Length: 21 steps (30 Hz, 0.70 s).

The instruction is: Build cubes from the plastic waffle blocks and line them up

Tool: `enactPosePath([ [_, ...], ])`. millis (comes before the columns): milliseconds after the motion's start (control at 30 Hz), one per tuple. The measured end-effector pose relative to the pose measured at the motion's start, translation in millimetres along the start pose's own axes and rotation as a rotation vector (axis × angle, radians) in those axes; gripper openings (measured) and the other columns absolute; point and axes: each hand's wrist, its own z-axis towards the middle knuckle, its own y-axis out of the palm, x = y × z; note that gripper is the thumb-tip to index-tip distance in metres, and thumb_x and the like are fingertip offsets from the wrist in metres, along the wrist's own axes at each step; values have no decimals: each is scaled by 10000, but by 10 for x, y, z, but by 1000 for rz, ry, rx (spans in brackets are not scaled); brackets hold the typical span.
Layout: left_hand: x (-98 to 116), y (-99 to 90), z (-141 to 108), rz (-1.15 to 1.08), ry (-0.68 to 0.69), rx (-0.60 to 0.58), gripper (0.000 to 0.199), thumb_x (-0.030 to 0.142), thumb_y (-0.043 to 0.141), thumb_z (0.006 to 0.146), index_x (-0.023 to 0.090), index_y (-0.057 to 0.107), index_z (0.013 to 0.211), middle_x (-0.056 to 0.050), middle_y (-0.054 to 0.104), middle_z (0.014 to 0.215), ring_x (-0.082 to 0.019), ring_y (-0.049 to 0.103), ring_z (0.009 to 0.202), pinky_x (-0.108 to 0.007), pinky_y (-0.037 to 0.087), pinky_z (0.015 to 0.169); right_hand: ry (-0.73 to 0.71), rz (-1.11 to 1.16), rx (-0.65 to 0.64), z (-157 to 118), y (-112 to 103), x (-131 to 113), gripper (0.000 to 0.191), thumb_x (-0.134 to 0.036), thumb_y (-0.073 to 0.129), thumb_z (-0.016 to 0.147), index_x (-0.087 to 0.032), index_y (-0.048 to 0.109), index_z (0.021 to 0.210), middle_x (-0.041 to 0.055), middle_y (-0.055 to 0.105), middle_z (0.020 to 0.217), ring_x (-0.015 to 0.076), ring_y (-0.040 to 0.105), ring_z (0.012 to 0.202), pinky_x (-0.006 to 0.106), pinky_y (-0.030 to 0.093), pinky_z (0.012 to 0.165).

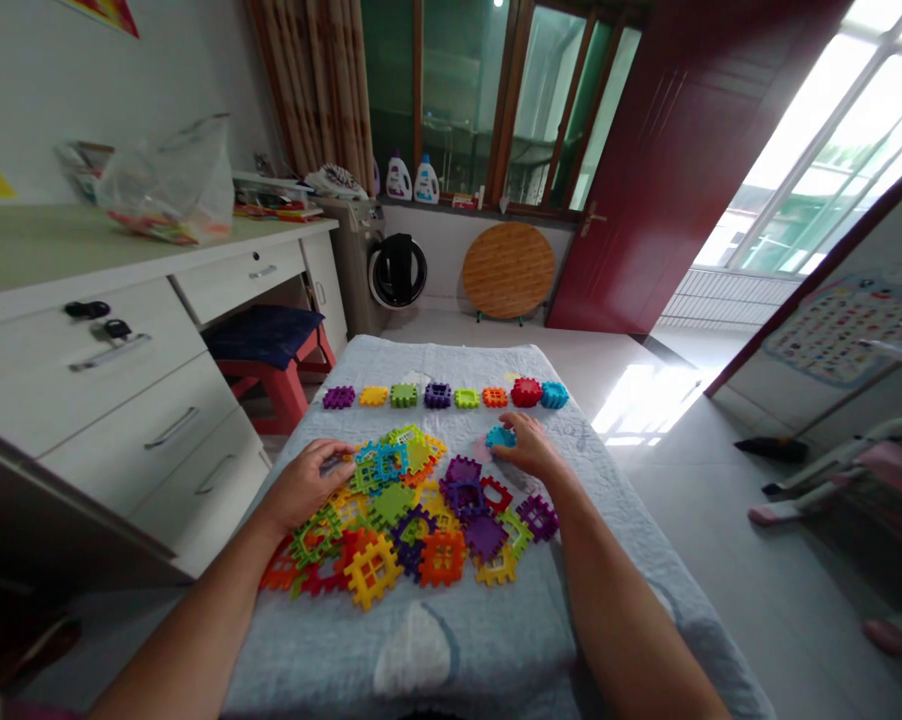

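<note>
My right hand (532,447) pinches a blue notched plastic building tile (500,437) just above the cloth, right of the pile. Spread over the middle of the table is a loose pile of square interlocking building tiles (391,508) in yellow, green, orange, red, purple and blue. My left hand (312,487) rests against the pile's left side, fingers loosely curved and apart beside the green and blue tiles; its fingertips partly blend with them. Behind the pile runs a row of small single-colour stacks, from a purple stack (339,398) at left to a red stack (526,391) and a blue stack (554,395) at right.
A grey-blue cloth (413,650) covers the table. To the left stand a white desk (136,400) and a red stool (275,370) with a dark top. Beyond are a washing machine (380,270), a round wooden board (508,270) and a red door (646,180).
</note>
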Motion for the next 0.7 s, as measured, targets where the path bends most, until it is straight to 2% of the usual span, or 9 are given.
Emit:
enactPosePath([
  [233, -21, 2, 5, 23, 2, -6, 423, 548, 537, 756, 200, 639, 973, -64, 632, 1053, -229, 594, 999, -366, 457, 942, -22, 94, 136, -6, -120, 36, 495, -215, 619, 658, -165, 538, 1144, 78, 609, 1047, 213, 554, 963, 353, 402, 888],
  [433, -12, 0, 14, 25, 12, 0, 425, 552, 540, 748, 200, 645, 962, -67, 639, 1045, -228, 590, 995, -366, 454, 942, -3, -5, -63, -73, -71, -17, 536, -241, 662, 639, -206, 541, 1160, 67, 600, 1097, 232, 526, 996, 364, 367, 888],
  [700, -32, 4, 19, 38, 20, -4, 429, 554, 531, 758, 197, 647, 967, -67, 635, 1055, -229, 592, 1007, -355, 454, 942, -7, -22, -132, -102, -102, -54, 675, -205, 620, 636, -186, 448, 1288, 89, 540, 1194, 255, 469, 1072, 377, 341, 906],
])
